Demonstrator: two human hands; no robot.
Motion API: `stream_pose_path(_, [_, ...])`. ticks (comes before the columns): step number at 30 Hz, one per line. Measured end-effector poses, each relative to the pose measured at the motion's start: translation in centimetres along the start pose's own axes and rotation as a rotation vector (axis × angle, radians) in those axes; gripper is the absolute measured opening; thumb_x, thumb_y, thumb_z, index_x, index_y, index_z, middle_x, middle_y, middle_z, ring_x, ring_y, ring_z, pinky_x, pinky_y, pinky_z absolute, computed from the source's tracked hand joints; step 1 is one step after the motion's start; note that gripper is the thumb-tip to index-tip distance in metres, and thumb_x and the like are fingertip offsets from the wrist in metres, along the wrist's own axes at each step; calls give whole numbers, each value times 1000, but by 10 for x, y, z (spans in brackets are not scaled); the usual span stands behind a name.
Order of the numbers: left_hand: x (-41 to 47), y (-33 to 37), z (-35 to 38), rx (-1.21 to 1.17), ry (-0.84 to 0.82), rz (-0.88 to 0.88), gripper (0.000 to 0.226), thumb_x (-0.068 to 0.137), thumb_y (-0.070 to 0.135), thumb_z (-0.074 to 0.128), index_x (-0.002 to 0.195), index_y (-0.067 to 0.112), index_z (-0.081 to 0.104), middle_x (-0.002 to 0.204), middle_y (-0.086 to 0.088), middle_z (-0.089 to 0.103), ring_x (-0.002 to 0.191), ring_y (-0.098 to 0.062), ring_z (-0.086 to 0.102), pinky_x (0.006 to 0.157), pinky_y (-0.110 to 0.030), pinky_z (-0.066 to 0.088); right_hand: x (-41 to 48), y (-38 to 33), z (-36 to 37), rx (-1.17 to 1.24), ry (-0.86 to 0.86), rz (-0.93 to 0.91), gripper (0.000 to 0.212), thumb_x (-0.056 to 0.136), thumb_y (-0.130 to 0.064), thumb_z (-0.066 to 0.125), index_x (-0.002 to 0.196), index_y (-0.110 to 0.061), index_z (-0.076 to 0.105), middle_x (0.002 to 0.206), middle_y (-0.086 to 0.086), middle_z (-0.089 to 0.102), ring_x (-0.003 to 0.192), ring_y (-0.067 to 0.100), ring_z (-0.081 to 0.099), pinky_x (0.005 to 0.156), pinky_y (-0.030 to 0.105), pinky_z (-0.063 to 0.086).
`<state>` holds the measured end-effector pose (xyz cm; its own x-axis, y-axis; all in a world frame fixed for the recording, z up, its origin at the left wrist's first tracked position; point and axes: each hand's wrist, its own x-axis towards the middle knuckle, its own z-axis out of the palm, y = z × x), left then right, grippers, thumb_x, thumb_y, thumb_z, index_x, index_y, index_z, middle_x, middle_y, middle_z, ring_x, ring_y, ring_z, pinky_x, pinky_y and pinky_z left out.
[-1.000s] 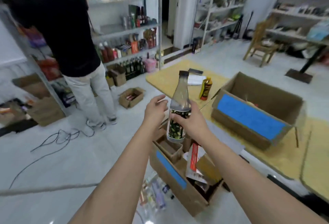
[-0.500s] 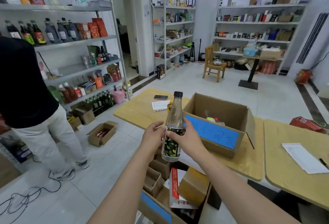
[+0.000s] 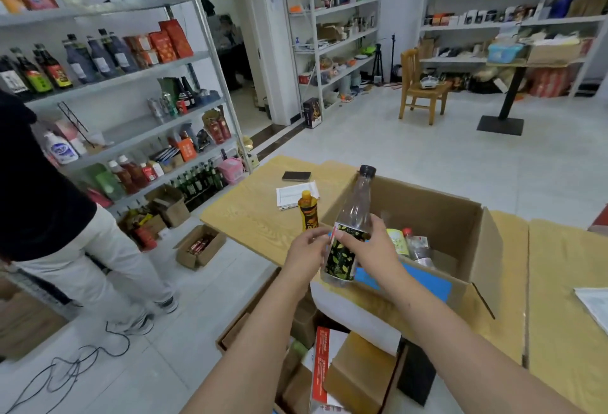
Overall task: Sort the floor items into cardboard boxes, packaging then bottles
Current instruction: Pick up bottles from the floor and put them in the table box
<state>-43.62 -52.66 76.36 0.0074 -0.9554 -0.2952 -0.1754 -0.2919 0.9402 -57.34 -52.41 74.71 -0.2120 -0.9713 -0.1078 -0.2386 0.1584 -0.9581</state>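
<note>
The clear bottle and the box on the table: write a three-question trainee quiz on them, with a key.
1. True or false: the right hand grips the clear bottle around its label.
2. Which cap is on that bottle? A) yellow B) black C) red
3. Fill in: the small yellow-capped bottle stands on the table, ______ the open cardboard box.

Key: 1 true; 2 B; 3 outside. The left hand touches the label edge too, and other bottles already lie in the box.
</note>
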Motion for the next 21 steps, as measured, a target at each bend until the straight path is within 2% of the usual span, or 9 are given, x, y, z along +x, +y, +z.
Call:
stream_pose_path(5, [62, 13, 47, 73, 49, -3, 24, 99, 22, 48, 118, 27, 61, 125, 3, 61, 114, -15, 57, 97, -35, 48, 92, 22, -35, 127, 59, 88, 92, 70, -55, 78, 142, -19, 33, 129, 0, 58, 110, 21, 61, 91, 48, 54])
stream_pose_path(8, [86, 25, 71, 101, 55, 10, 30, 100, 20, 47, 127, 21, 58, 125, 0, 59, 97, -12, 59, 78, -24, 47, 129, 30, -46, 167, 105, 122, 79, 76, -46, 77, 138, -17, 37, 119, 0, 61, 102, 21, 63, 89, 48, 55])
stream_pose_path(12, [108, 36, 93, 134, 49, 6, 32, 99, 21, 48, 130, 22, 56, 125, 2, 58, 83, -2, 58, 69, -20, 43, 160, 35, -54, 211, 125, 157, 81, 78, -45, 76, 140, -17, 33, 123, 3, 59, 104, 24, 63, 89, 49, 55])
stream_pose_path(15, [116, 35, 95, 161, 38, -13, 34, 99, 21, 48, 133, 23, 55, 127, 5, 56, 98, -6, 54, 72, -18, 41, 169, 42, -55, 199, 82, 197, 91, 79, -47, 75, 149, -20, 24, 141, 6, 50, 119, 28, 56, 96, 50, 51])
stream_pose_path(19, [120, 31, 90, 139, 64, -41, 37, 99, 20, 48, 136, 21, 53, 130, 2, 55, 105, -10, 52, 85, -23, 43, 170, 56, -53, 142, 12, 243, 77, 87, -37, 70, 148, -13, 30, 139, 9, 52, 120, 29, 55, 101, 47, 48])
stream_pose_path(21, [120, 28, 86, 123, 85, -46, 36, 99, 19, 49, 135, 21, 53, 131, 0, 56, 107, -12, 54, 79, -22, 47, 171, 62, -49, 118, -12, 266, 77, 86, -40, 70, 147, -15, 32, 141, 9, 49, 123, 30, 53, 102, 49, 47])
